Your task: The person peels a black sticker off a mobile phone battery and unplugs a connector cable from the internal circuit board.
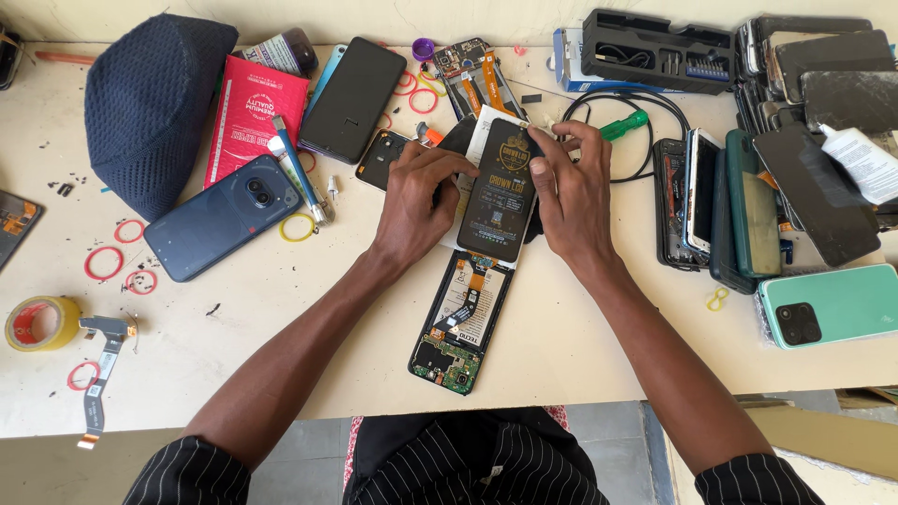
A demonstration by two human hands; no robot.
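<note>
Head view: your left hand (418,201) and right hand (572,187) both grip the black phone screen (502,192), fingers clamped on its edges; opened phone body (463,323) lies on the bench (234,346) just below your grip.

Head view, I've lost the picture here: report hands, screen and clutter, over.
Left hand and right hand both grip the black phone screen. Screen held flat above the opened phone body. Green screwdriver and black cable close beside.

We grip a replacement phone screen (502,190) between our left hand (418,192) and right hand (572,192), above an opened phone body (461,321) showing its circuit board. A dark blue knit cap (150,108) lies far left on the table (281,309).
</note>
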